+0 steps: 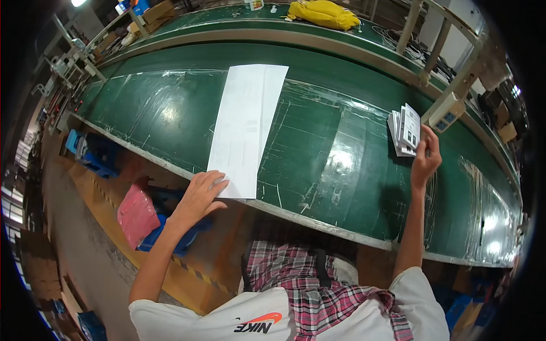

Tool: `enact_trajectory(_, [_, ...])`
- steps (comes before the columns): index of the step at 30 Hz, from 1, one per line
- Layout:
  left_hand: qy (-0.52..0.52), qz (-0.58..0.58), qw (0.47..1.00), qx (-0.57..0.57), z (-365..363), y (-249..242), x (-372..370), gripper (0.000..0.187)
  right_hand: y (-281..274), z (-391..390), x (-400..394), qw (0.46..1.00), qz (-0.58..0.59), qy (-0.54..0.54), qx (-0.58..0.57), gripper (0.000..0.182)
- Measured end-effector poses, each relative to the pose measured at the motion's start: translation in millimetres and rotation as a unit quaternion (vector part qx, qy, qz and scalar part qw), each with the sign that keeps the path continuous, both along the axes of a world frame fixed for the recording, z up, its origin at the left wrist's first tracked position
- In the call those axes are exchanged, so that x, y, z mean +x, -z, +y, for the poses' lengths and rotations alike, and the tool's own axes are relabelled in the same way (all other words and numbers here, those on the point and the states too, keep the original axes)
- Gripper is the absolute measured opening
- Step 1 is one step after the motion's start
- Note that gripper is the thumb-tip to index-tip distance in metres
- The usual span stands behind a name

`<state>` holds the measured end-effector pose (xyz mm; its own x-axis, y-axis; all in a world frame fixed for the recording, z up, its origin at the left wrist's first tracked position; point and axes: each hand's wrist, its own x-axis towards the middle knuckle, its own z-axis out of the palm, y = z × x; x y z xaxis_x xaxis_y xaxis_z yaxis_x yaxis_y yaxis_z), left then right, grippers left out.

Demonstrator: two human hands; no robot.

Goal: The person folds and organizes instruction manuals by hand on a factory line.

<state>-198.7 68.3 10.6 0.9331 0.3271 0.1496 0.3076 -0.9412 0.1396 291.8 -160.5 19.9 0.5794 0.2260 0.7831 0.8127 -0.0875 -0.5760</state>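
Observation:
A long white printed sheet of paper (247,122) lies across the green bench, its near end reaching the front edge. My left hand (200,196) rests on the sheet's near left corner, fingers stretched and thumb apart, not gripping it. On the right, my right hand (427,156) pinches a small bunch of folded printed leaflets (408,129) by their right side. The leaflets stand tilted at the bench surface, with their folded layers slightly fanned. Part of the right fingers is hidden behind them.
The green workbench (318,187) has taped, shiny patches. A socket box (446,113) is fixed to the frame at the right. Behind the rail lies a yellow bag (324,14). A stool with a pink cover (138,213) stands below the front edge at left.

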Motion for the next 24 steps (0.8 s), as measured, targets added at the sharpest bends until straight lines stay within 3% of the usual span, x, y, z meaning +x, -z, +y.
enact_trajectory(8, [0.019, -0.126, 0.992, 0.015, 13.8, 18.1, -2.0, 0.021, -13.6, 15.2, -54.2, 0.995, -0.033, -0.084, -0.047, 0.025])
enact_trajectory(14, [-0.018, -0.133, 0.991, -0.008, 16.3, 15.7, 0.5, 0.015, -9.0, 25.4, -85.1, 0.986, -0.020, -0.134, -0.099, 0.020])
enact_trajectory(17, [-0.070, -0.143, 0.986, -0.057, 15.9, 13.7, 2.0, 0.010, -6.3, 34.0, -101.9, 0.977, -0.015, -0.172, -0.122, 0.023])
enact_trajectory(23, [-0.126, -0.105, 0.948, -0.272, 30.9, 6.9, 3.2, 0.014, 0.6, 52.5, -144.0, 0.948, -0.034, -0.272, -0.165, 0.025])
enact_trajectory(24, [-0.128, -0.095, 0.952, -0.262, 32.4, 6.4, 2.1, 0.014, 3.8, 54.5, -149.6, 0.942, -0.038, -0.280, -0.180, 0.024])
